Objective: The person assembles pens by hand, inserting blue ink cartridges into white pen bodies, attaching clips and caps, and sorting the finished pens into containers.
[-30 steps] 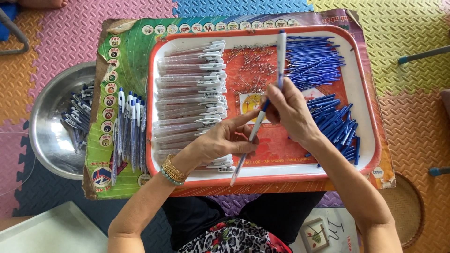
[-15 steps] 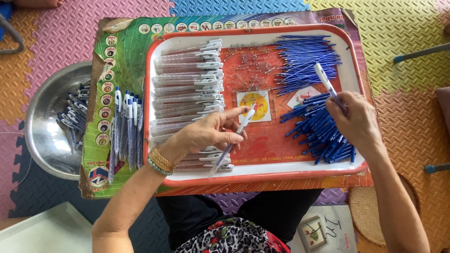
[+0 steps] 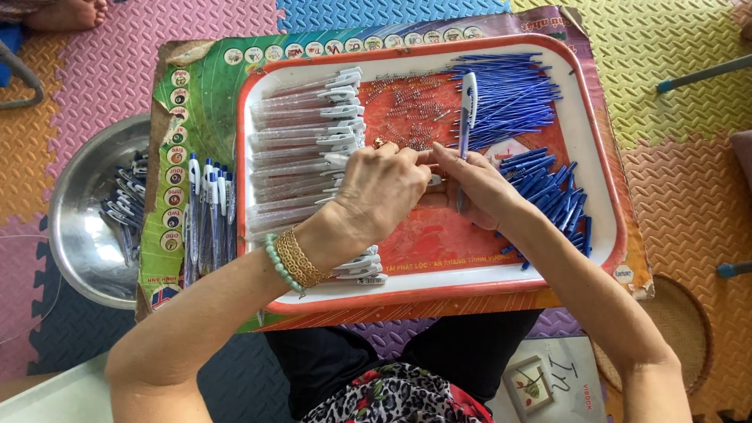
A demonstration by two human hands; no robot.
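My left hand (image 3: pixel 384 188) and my right hand (image 3: pixel 474 188) meet over the middle of a red-and-white tray (image 3: pixel 595 157). The right hand grips a pen (image 3: pixel 467 117) with a white cap end pointing up and away. The left hand's fingertips pinch at the pen's lower end, and what they hold is hidden. A row of clear pen barrels with white clips (image 3: pixel 305 149) lies on the tray's left side. Blue refills (image 3: pixel 509 98) are piled at the top right, with blue tip pieces (image 3: pixel 552 196) beside my right hand. Small metal springs (image 3: pixel 407 102) are scattered in the middle.
Finished blue-and-white pens (image 3: pixel 207 211) lie on the printed board (image 3: pixel 196 102) left of the tray. A steel bowl (image 3: pixel 86 227) at the far left holds more pens. Coloured foam mats (image 3: pixel 681 172) cover the floor. A woven round mat (image 3: pixel 681 329) lies at lower right.
My right hand came back from the blue pieces at the right to the tray's middle, holding a pen upright. The left hand moved up to meet it.
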